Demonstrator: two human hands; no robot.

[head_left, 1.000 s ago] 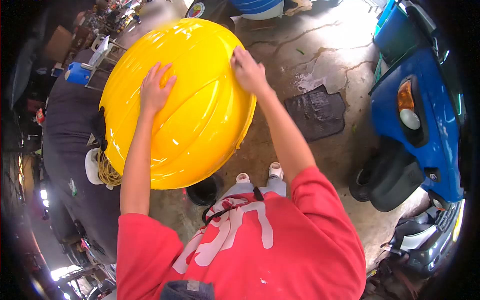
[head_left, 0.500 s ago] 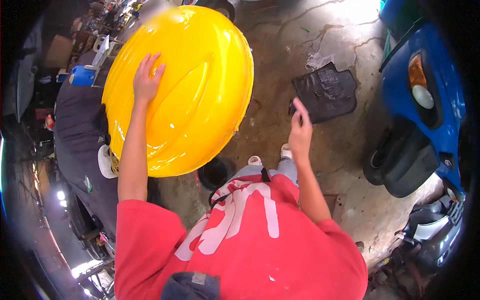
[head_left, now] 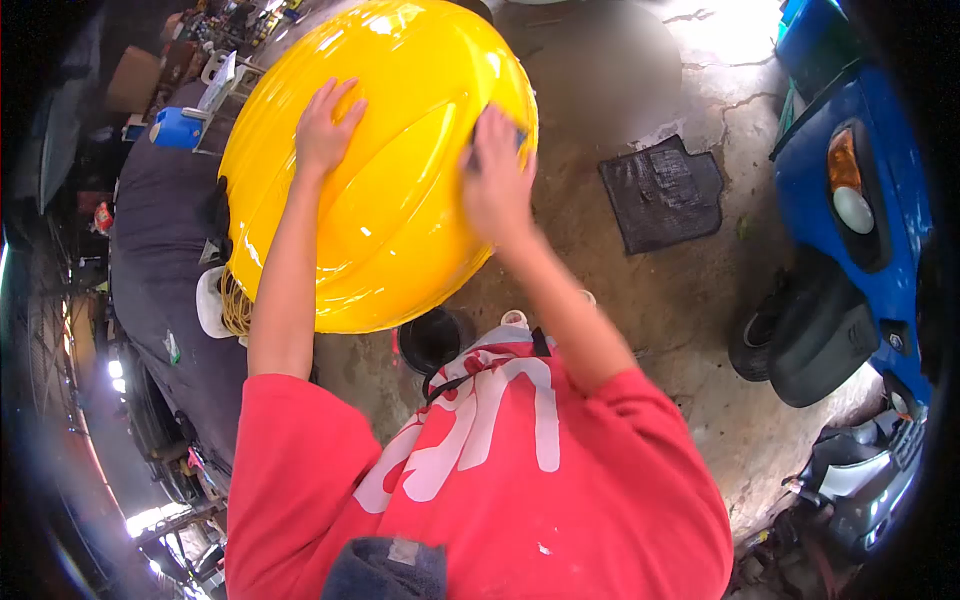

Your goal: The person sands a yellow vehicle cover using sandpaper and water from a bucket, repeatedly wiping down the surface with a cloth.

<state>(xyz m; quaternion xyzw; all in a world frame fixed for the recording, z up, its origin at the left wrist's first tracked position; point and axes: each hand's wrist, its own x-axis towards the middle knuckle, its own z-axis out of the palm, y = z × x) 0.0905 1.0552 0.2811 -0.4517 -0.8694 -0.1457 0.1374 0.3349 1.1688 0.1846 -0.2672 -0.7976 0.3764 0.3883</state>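
A glossy yellow panel that looks like a car hood (head_left: 400, 190), domed with raised creases, fills the upper left of the head view. My left hand (head_left: 326, 130) lies on its upper surface, fingers spread and holding nothing. Near the hood's right edge is my right hand (head_left: 498, 180), somewhat blurred by motion. Beneath its fingers a small dark pad (head_left: 521, 138) shows on both sides, pressed against the yellow surface. Most of that pad is hidden by the hand.
A black rubber mat (head_left: 665, 195) lies on the concrete floor (head_left: 640, 310). A black bucket (head_left: 430, 340) stands below the hood. To the right is a blue vehicle front (head_left: 850, 220). A dark cover (head_left: 160, 240) and a blue container (head_left: 176, 128) are at left.
My right hand has swung left from above the floor onto the hood's right part, with the dark pad. My left hand stays on the hood; the whole view has shifted slightly.
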